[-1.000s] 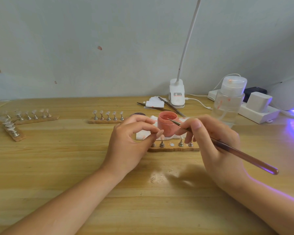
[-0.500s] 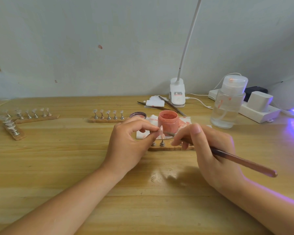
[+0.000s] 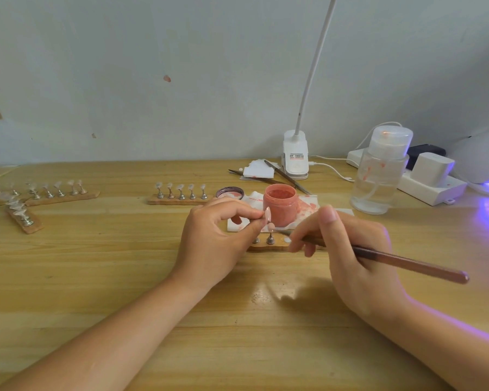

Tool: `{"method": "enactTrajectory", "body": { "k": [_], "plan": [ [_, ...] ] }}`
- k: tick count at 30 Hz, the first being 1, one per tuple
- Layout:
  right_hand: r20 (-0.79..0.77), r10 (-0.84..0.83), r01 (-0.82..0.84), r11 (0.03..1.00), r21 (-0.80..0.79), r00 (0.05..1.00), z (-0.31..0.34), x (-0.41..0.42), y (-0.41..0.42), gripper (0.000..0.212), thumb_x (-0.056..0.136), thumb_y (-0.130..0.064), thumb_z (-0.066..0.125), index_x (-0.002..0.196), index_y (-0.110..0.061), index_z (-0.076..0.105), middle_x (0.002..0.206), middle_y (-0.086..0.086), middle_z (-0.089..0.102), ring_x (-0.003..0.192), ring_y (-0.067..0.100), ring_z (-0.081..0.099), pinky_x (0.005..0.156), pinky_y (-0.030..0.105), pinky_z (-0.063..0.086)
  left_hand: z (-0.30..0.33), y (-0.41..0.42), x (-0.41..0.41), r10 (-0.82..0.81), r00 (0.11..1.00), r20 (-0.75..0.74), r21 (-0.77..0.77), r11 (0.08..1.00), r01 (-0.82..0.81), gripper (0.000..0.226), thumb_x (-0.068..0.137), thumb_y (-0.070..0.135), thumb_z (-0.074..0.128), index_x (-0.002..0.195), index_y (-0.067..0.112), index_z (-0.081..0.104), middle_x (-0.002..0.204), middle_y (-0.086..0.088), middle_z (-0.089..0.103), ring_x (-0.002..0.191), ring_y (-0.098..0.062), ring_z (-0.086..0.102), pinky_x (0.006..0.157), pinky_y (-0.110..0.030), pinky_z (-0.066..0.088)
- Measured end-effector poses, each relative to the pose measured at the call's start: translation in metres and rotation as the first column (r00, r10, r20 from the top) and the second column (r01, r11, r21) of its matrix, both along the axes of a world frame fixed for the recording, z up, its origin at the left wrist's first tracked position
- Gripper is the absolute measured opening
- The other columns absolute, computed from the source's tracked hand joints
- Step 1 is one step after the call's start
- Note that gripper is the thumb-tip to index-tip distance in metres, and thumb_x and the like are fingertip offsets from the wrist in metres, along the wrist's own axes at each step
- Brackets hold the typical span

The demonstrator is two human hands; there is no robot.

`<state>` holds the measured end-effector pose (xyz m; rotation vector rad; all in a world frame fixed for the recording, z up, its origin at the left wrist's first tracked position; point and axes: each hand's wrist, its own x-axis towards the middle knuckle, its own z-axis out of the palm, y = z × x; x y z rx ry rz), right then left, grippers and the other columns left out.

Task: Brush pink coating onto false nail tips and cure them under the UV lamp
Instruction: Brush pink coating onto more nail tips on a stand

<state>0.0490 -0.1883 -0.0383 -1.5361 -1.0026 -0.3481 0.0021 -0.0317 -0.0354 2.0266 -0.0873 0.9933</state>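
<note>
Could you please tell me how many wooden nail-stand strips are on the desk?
4: two at far left, one behind the left hand, one under the hands; more may lie off-frame.

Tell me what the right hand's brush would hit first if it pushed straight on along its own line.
Probably the pink false nail tip pinched in the left hand. The long brown brush in the right hand points left and slightly away, toward it; the pink jar stands just behind. Depth is unclear.

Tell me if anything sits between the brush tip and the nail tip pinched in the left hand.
Nothing visible does. The left hand holds the nail tip up in front of the pink jar. The brush in the right hand points toward it from the right over the wooden holder strip, with open space between them.
</note>
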Motion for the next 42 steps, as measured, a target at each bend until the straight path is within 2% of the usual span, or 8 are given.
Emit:
{"method": "enactTrajectory", "body": {
  "k": [3, 9, 18, 23, 25, 31, 36, 42],
  "plan": [
    [-0.008, -0.042, 0.042, 0.999, 0.001, 0.999, 0.0019, 0.0004, 0.0006, 0.038, 0.093, -0.032, 0.032, 0.074, -0.017, 0.062, 0.074, -0.015, 0.064, 0.062, 0.008, 0.057, 0.062, 0.014, 0.042, -0.0006, 0.0002, -0.0005, -0.009, 1.000, -0.001, -0.016, 1.000, 0.009, 0.023, 0.071, 0.013, 0.075, 0.067, 0.033, 0.065, 0.062, 0.018, 0.064, 0.066, 0.000, 0.056, 0.068, -0.012, 0.043],
    [-0.131, 0.079, -0.082, 0.996, -0.018, 0.988, 0.0005, -0.0020, -0.0008, 0.048, 0.088, -0.042, 0.034, 0.063, -0.014, 0.064, 0.064, 0.005, 0.066, 0.053, 0.011, 0.054, 0.055, 0.025, 0.047, -0.0019, 0.0016, 0.0003, -0.002, 0.999, -0.052, -0.048, 0.999, -0.001, 0.034, 0.072, 0.005, 0.074, 0.069, 0.037, 0.065, 0.067, 0.023, 0.065, 0.071, 0.003, 0.058, 0.070, -0.007, 0.041],
    [-0.029, -0.015, 0.018, 0.997, 0.081, 0.999, 0.0043, -0.0002, 0.0029, 0.010, 0.096, -0.024, 0.043, 0.096, -0.032, 0.048, 0.081, -0.022, 0.067, 0.070, -0.002, 0.062, 0.062, 0.007, 0.041, -0.0015, 0.0005, -0.0006, -0.055, 0.998, -0.008, 0.016, 0.998, 0.055, 0.033, 0.076, 0.000, 0.069, 0.079, 0.033, 0.066, 0.081, 0.019, 0.060, 0.085, 0.011, 0.056, 0.076, -0.002, 0.037],
    [-0.004, -0.045, 0.045, 0.999, -0.013, 0.999, 0.0046, 0.0011, 0.0003, 0.009, 0.088, -0.019, 0.053, 0.088, -0.017, 0.062, 0.082, -0.021, 0.065, 0.068, 0.000, 0.061, 0.058, 0.012, 0.041, -0.0043, 0.0028, 0.0031, -0.058, 0.998, 0.013, 0.070, 0.996, 0.057, 0.023, 0.078, -0.001, 0.067, 0.089, 0.020, 0.068, 0.083, 0.018, 0.062, 0.086, 0.012, 0.055, 0.078, -0.002, 0.036],
    [0.026, -0.058, 0.059, 0.998, -0.036, 0.998, 0.0048, 0.0012, 0.0000, 0.019, 0.088, -0.028, 0.053, 0.082, -0.015, 0.066, 0.083, -0.019, 0.065, 0.070, 0.009, 0.061, 0.060, 0.024, 0.046, -0.0051, 0.0033, 0.0039, -0.059, 0.998, 0.023, 0.078, 0.995, 0.057, 0.023, 0.078, 0.000, 0.066, 0.090, 0.020, 0.067, 0.083, 0.017, 0.062, 0.085, 0.012, 0.055, 0.078, -0.003, 0.037],
    [0.097, -0.089, 0.097, 0.992, -0.081, 0.991, 0.0038, 0.0036, 0.0036, 0.036, 0.092, -0.032, 0.037, 0.078, -0.019, 0.068, 0.079, -0.024, 0.059, 0.075, -0.003, 0.057, 0.067, 0.010, 0.039, -0.0075, 0.0050, 0.0059, -0.043, 0.999, 0.030, 0.132, 0.991, 0.039, 0.017, 0.077, 0.002, 0.067, 0.089, 0.013, 0.072, 0.081, 0.013, 0.063, 0.083, 0.002, 0.057, 0.078, -0.005, 0.037],
    [0.126, -0.042, 0.046, 0.998, -0.030, 0.991, 0.0003, 0.0045, -0.0007, 0.055, 0.096, -0.041, 0.033, 0.067, -0.009, 0.067, 0.067, -0.009, 0.062, 0.066, 0.003, 0.057, 0.062, 0.017, 0.041, -0.0078, 0.0049, 0.0070, -0.032, 0.999, 0.036, 0.118, 0.993, 0.027, 0.020, 0.078, 0.008, 0.067, 0.089, 0.024, 0.068, 0.080, 0.019, 0.061, 0.081, 0.004, 0.056, 0.076, -0.005, 0.037],
    [0.061, -0.044, 0.047, 0.998, -0.047, 0.997, -0.0011, 0.0054, 0.0018, 0.048, 0.094, -0.037, 0.035, 0.070, -0.013, 0.069, 0.069, -0.016, 0.061, 0.068, 0.000, 0.058, 0.066, 0.017, 0.042, -0.0085, 0.0059, 0.0067, -0.021, 0.999, 0.027, 0.141, 0.990, 0.017, 0.020, 0.076, 0.004, 0.069, 0.089, 0.019, 0.071, 0.080, 0.013, 0.062, 0.082, -0.002, 0.057, 0.078, -0.007, 0.038]
  ]
}}
